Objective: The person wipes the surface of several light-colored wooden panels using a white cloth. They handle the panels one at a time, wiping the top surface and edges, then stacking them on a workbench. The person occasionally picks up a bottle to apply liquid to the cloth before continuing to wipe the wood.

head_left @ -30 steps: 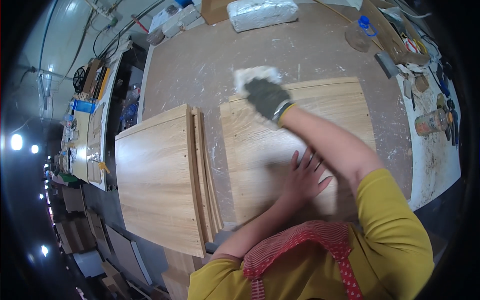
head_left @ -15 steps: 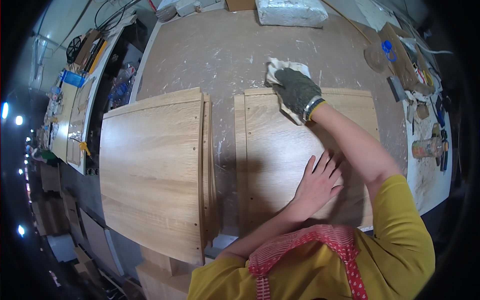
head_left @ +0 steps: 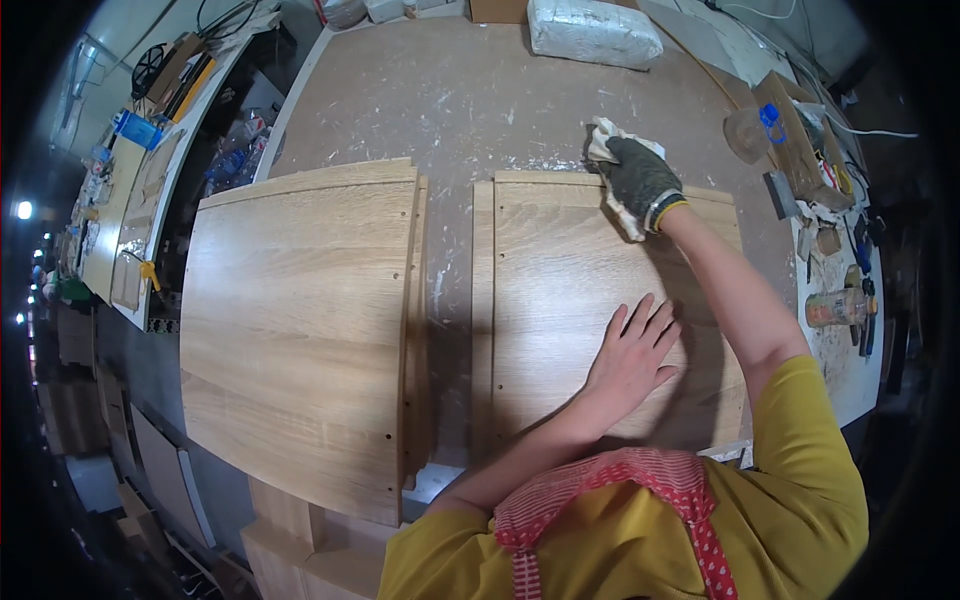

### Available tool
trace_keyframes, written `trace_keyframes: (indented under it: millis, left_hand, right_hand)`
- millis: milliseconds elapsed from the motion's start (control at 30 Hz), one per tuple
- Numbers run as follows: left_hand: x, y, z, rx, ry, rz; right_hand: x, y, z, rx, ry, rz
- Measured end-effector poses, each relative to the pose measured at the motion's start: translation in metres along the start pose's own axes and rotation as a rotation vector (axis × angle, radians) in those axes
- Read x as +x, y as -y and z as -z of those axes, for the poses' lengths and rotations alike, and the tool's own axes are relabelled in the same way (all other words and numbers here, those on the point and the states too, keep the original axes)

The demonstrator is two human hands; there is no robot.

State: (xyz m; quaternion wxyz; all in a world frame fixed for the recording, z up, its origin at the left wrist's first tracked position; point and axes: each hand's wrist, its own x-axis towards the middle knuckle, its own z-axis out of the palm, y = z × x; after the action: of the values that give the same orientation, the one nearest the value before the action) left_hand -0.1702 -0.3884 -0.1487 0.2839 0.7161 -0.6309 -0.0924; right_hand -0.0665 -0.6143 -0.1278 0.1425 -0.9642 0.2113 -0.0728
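My right hand (head_left: 645, 185), in a dark green work glove, is closed on a crumpled white cloth (head_left: 628, 218) at the far edge of a wood-grain panel (head_left: 550, 290). Part of the cloth lies over the panel's far rim strip, and part reaches past it. Bare, with fingers spread, my left hand (head_left: 630, 355) rests flat on the same panel, nearer to me. Small drilled holes run down this panel's left side. To the left lies a stack of similar panels (head_left: 300, 320), its top one also drilled along the right edge.
A brown worktable (head_left: 450, 100) with white scuffs carries both panel piles. At its far side sits a wrapped silvery package (head_left: 592, 35). On the right are a clear jug (head_left: 748, 133) with a blue cap, an open box (head_left: 800, 140) and a bottle (head_left: 838, 308). A side bench (head_left: 125, 240) stands left.
My gloved right hand has slid rightward along the panel's far edge with the cloth. My left hand stays flat on the panel. The whole view has shifted slightly.
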Motion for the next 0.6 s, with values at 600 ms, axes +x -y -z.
trace_keyframes:
  millis: [600]
  left_hand:
    - [-0.008, 0.011, 0.011, -0.156, -0.172, 0.133]
  right_hand:
    - [-0.308, -0.232, 0.133, 0.213, 0.112, -0.564]
